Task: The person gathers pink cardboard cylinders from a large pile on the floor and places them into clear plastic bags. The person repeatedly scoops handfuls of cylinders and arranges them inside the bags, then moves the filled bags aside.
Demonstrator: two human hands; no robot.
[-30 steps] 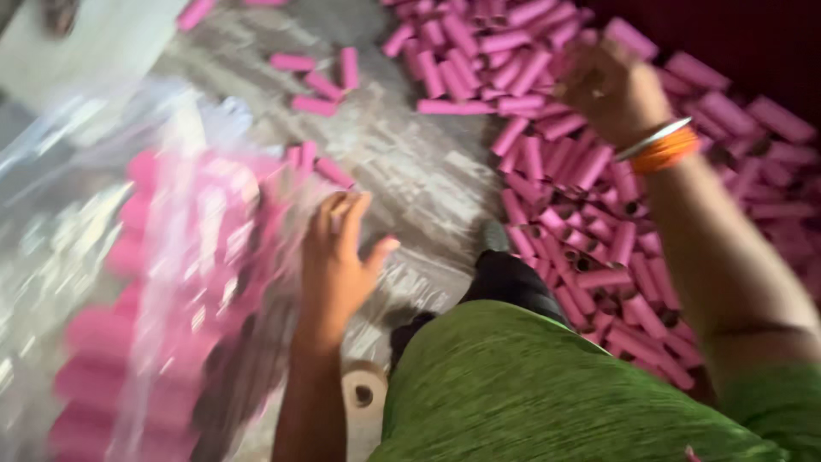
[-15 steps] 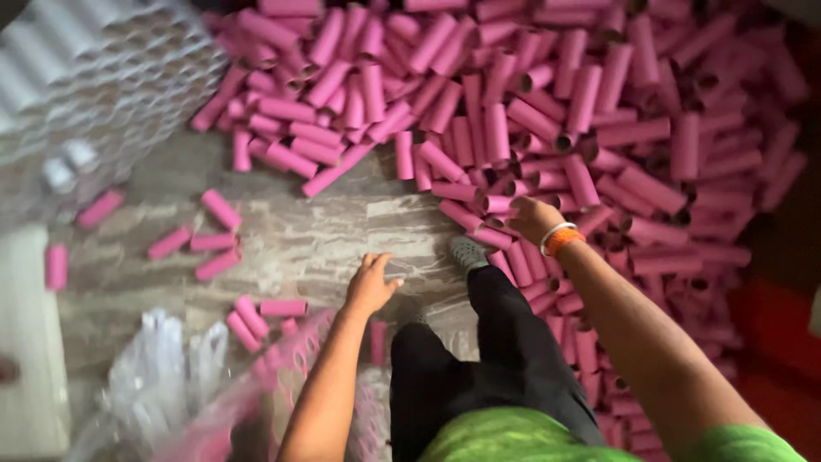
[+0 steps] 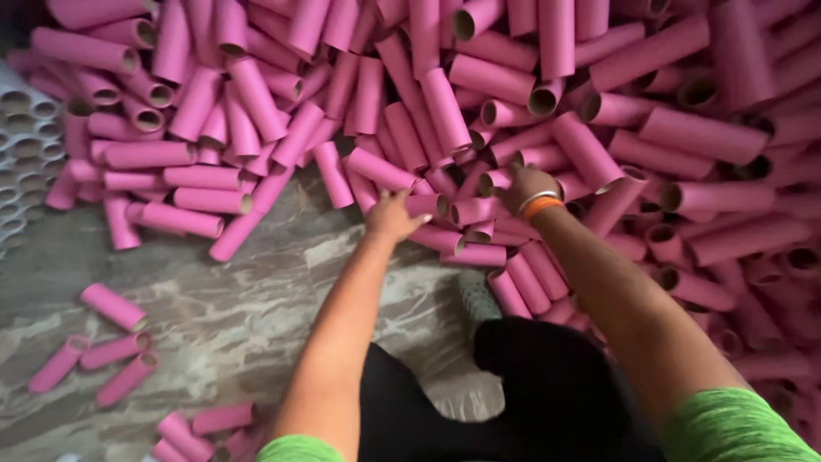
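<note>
A big heap of pink cardboard tubes [image 3: 445, 111] covers the floor ahead and to the right. My left hand [image 3: 392, 216] reaches to the near edge of the heap, fingers spread, touching a tube there without holding one. My right hand [image 3: 523, 186], with a silver and an orange bangle at the wrist, rests fingers-down among the tubes a little to the right; its fingers are partly hidden between them, so its grip is unclear. My knee in black cloth [image 3: 547, 385] is below the arms.
Grey marbled floor [image 3: 239, 316] shows at the lower left, with a few loose pink tubes [image 3: 111, 306] on it. A stack of pale upright tubes seen end-on [image 3: 24, 162] stands at the left edge.
The view has swung forward from a clear plastic bag of tubes to the heap. Both hands have reached forward into the edge of the pile.
</note>
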